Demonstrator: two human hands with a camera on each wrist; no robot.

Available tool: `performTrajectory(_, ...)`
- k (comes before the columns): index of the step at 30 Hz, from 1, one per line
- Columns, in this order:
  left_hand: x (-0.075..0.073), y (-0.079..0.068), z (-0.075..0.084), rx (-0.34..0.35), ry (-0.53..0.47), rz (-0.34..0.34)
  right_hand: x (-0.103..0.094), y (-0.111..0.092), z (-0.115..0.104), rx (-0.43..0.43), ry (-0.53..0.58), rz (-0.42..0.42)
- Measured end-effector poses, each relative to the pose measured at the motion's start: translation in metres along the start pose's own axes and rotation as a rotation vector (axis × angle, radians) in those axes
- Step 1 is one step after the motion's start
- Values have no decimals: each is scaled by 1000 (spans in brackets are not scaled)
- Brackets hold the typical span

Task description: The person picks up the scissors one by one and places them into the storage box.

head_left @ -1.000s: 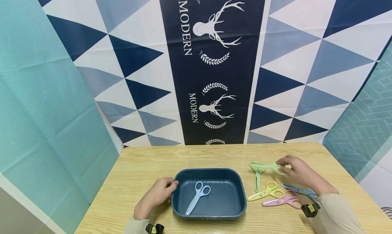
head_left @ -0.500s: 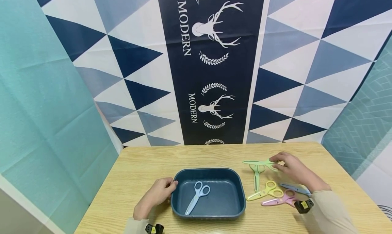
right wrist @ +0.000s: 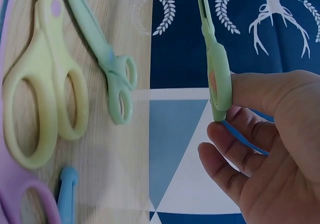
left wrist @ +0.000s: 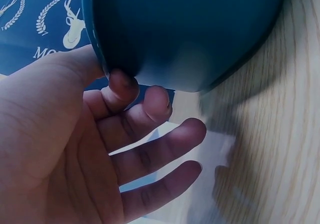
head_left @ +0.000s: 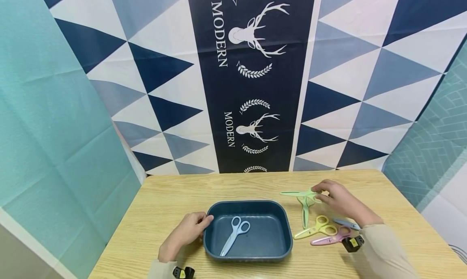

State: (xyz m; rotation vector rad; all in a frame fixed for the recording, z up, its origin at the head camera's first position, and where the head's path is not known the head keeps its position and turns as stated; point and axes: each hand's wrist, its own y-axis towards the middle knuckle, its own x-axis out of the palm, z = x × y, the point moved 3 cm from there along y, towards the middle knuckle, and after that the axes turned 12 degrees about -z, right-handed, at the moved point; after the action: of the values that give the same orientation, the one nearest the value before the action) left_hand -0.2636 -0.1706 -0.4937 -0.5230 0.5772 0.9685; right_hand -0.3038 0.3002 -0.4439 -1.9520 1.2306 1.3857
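My left hand (head_left: 187,230) pinches the left rim of a dark blue tray (head_left: 266,238); its other fingers lie loosely curled outside the wall in the left wrist view. Light blue scissors (head_left: 239,229) lie inside the tray. My right hand (head_left: 337,200) pinches light green scissors (right wrist: 219,78) by the handle loops, thumb on one side and fingers on the other. Their blades point left, above the table. Below them, a second pair of green scissors (head_left: 305,216) lies on the wood, also visible beside the yellow scissors (right wrist: 50,38) in the right wrist view.
Right of the tray lie pink scissors (head_left: 326,241) and another blue pair (head_left: 345,223), partly hidden by the right forearm. The wooden table (head_left: 175,194) ends at a patterned cloth backdrop (head_left: 255,88). Teal cloth (head_left: 54,129) hangs at the left.
My right hand has moved left, carrying the green scissors; their tips now reach farther toward the tray. The left hand, tray and blue scissors in it stay put.
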Motion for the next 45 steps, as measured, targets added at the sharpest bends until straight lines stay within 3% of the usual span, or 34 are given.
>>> performTrajectory(20, 0, 0, 2, 9, 1, -2, 1, 17, -26, -24, -2, -39)
performTrajectory(45, 3, 1, -3, -2, 21, -8, 20, 27, -52, -73, 85, -73)
